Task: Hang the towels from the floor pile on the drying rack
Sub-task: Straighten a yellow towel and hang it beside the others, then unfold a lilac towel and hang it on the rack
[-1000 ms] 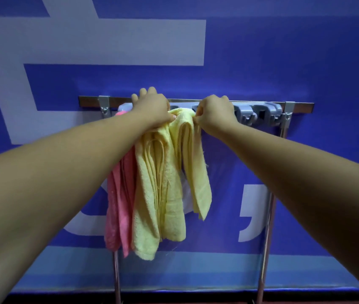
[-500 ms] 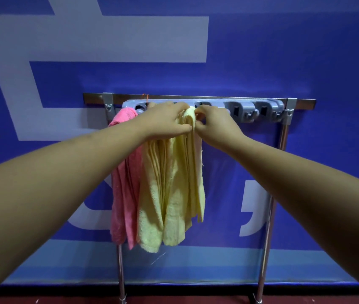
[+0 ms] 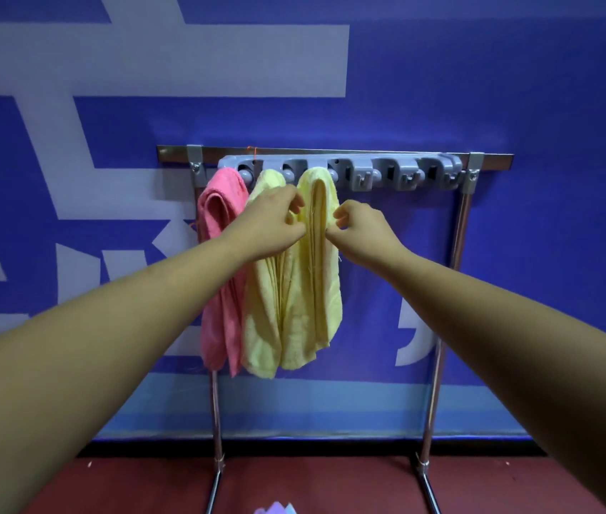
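Down at the bottom edge a scrap of the pile (image 3: 275, 509) peeks in on the red floor, so I'd say there's more to hang. Up the arms we go: left hand (image 3: 268, 226) and right hand (image 3: 362, 230) flank the towel (image 3: 318, 276), each grip closed in a pinch on a side fold. The towel sits right between the 2 grips, its crown above the fingers, its tails hanging free below the wrists. My read: this is the tidy-up, so tug both edges down evenly and gently, or the cloth may slip off its clip. Mind the middle towel (image 3: 260, 320) touching alongside; the pink towel (image 3: 219, 261) hangs beyond it. Behind, the rack (image 3: 460, 231) carries the clip bar (image 3: 386, 165), 3 hooks bare, against the blue wall (image 3: 516, 87).
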The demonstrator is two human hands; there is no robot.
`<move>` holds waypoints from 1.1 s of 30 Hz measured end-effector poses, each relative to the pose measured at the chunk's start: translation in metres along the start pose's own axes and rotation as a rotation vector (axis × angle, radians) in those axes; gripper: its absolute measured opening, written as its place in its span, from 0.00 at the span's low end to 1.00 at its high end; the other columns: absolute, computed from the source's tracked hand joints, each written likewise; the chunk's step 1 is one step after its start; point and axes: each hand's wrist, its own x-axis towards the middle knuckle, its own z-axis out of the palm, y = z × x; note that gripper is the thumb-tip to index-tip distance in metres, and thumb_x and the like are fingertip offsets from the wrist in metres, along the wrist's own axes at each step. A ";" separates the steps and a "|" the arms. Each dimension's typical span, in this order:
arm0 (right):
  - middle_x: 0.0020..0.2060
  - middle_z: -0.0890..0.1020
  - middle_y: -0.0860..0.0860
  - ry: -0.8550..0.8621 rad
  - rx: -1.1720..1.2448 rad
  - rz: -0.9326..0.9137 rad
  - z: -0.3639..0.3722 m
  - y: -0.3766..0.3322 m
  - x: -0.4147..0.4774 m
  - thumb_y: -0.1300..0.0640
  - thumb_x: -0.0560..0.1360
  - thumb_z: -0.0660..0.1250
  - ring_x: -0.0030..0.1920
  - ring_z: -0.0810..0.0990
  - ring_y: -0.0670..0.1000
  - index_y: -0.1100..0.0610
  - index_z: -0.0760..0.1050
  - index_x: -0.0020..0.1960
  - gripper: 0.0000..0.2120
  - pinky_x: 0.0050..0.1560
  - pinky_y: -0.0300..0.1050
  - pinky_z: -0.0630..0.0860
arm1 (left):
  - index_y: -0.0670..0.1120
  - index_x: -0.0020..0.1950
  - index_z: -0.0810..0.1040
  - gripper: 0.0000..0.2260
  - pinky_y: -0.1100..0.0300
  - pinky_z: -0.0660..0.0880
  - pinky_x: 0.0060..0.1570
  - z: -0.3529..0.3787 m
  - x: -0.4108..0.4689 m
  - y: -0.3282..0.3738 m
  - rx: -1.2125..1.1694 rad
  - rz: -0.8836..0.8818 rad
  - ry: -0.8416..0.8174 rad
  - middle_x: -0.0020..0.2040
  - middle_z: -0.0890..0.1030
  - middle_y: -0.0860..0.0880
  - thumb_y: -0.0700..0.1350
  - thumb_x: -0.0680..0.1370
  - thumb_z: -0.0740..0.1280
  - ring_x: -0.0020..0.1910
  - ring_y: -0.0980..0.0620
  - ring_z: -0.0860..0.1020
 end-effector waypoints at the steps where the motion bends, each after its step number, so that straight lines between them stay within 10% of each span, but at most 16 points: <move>1: 0.57 0.80 0.51 -0.022 -0.001 0.016 0.005 0.004 -0.011 0.51 0.75 0.64 0.54 0.79 0.52 0.57 0.74 0.65 0.20 0.52 0.53 0.80 | 0.45 0.59 0.75 0.16 0.49 0.73 0.60 0.006 -0.013 -0.003 -0.003 -0.002 -0.013 0.57 0.79 0.47 0.45 0.73 0.67 0.57 0.47 0.77; 30: 0.56 0.81 0.61 -0.684 -0.058 0.569 0.321 0.228 -0.287 0.54 0.74 0.67 0.58 0.79 0.61 0.62 0.76 0.62 0.19 0.58 0.49 0.75 | 0.44 0.44 0.77 0.01 0.56 0.70 0.48 0.330 -0.364 -0.177 -0.117 -0.660 -0.801 0.49 0.82 0.39 0.41 0.74 0.67 0.51 0.41 0.79; 33: 0.54 0.81 0.61 -0.759 -0.035 0.570 0.362 0.239 -0.305 0.55 0.74 0.66 0.57 0.79 0.61 0.63 0.76 0.58 0.17 0.56 0.51 0.76 | 0.37 0.53 0.80 0.13 0.55 0.68 0.53 0.358 -0.382 -0.199 -0.088 -0.665 -0.920 0.55 0.82 0.39 0.44 0.75 0.65 0.56 0.40 0.78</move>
